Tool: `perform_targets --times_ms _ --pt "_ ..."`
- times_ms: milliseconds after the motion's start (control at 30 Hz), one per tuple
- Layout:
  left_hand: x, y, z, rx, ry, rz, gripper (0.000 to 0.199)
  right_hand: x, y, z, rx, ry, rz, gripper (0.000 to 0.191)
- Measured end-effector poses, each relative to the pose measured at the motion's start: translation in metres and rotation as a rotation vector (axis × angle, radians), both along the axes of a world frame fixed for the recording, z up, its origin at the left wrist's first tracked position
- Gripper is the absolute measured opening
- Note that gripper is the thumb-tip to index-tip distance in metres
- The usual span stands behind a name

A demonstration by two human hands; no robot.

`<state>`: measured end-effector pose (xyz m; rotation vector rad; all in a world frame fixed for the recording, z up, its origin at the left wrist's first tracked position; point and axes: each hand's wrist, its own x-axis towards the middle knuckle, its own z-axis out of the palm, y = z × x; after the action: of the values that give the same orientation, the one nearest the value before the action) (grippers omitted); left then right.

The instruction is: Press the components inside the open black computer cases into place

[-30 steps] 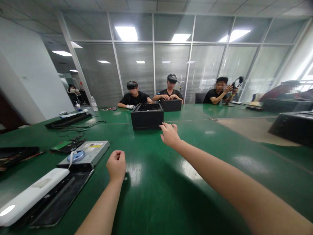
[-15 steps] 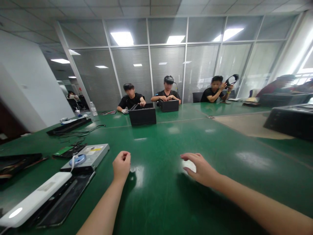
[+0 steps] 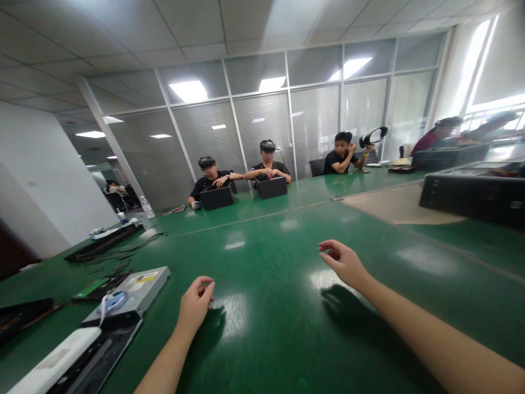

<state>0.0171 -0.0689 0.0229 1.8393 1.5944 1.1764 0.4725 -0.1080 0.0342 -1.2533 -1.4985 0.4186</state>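
My left hand (image 3: 196, 302) is hovering above the green table (image 3: 266, 306), its fingers curling; I cannot tell whether it is gripping anything. My right hand (image 3: 343, 264) is hanging over the table too, open and empty, thumb and fingers standing apart. The metal drive (image 3: 137, 287) is lying near, left of my left hand; a black box (image 3: 218, 198) is sitting well beyond both hands.
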Motion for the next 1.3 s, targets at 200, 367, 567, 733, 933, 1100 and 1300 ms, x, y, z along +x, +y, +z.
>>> perform_targets --times_ms 200,367,567,733,933,1100,1300 --pt "0.002 -0.001 0.003 -0.014 0.013 -0.003 0.038 -0.008 -0.007 0.005 -0.028 -0.094 0.046 0.029" --pt "0.002 -0.003 0.004 -0.027 0.014 -0.011 0.036 -0.01 -0.007 0.003 -0.059 -0.117 0.063 0.029" --pt "0.0 -0.001 0.001 -0.004 0.04 -0.005 0.033 -0.008 -0.002 -0.007 -0.094 -0.131 0.069 0.028" --pt "0.001 0.001 0.0 -0.011 0.038 -0.032 0.032 -0.006 0.002 -0.013 -0.058 -0.189 0.072 0.028" --pt "0.002 0.001 0.0 -0.025 0.034 -0.045 0.034 -0.016 -0.007 0.006 0.14 -0.439 0.062 0.039" --pt "0.002 0.001 -0.001 -0.04 0.04 -0.067 0.033 -0.03 -0.022 0.02 0.223 -0.577 0.056 0.041" --pt "0.005 0.0 -0.001 -0.041 0.044 -0.103 0.033 -0.02 -0.026 0.045 0.343 -0.662 -0.219 0.046"
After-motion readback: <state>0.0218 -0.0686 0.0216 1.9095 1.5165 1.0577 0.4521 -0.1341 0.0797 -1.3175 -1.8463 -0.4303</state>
